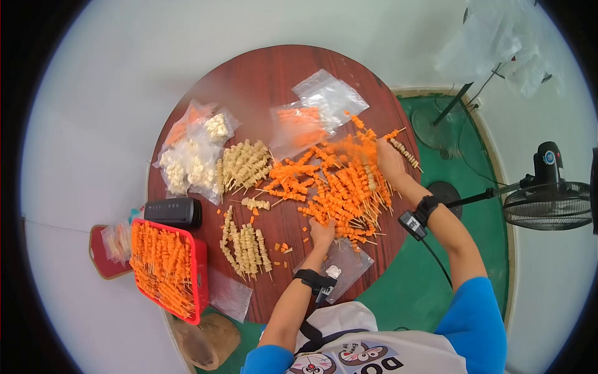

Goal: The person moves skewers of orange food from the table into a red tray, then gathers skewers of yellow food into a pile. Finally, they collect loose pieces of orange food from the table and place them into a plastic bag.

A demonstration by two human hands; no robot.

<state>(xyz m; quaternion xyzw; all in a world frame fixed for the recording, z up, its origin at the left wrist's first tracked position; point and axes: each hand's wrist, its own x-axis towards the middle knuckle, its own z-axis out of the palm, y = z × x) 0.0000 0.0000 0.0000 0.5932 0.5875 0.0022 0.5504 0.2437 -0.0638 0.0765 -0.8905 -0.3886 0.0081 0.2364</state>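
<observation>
**Left hand [322,232] and right hand [389,161] at a heap of orange skewers [349,187]**

At the bottom of the frame is the person's printed shirt [405,355], with blue sleeves [476,324] on both arms. A black strap [308,277] circles the left wrist, and a second strap [427,206] circles the right. Just beside the left wrist, a clear bag [356,262] lies on the round worktop [249,75].

At lower left, a red basket [202,274] is packed with more orange skewers. A black box [173,212] sits just beyond it, near the worktop's edge. A bunch of pale skewers [249,249] lies left of the left hand, and orange bits [286,248] are scattered between.

The heap fills the worktop right of centre. The left hand is at its lower left edge, the right hand at its upper right edge. I cannot tell whether the fingers of either hand are clamped on a skewer. A single pale skewer [408,156] slants just right of the right hand.

Farther up, a larger pale bunch [246,163] lies left of the heap, with bags of white pieces [187,165] beside it. Above the heap is a bag of orange sticks [302,128]. A fan [548,206] stands at the right of the frame.
</observation>
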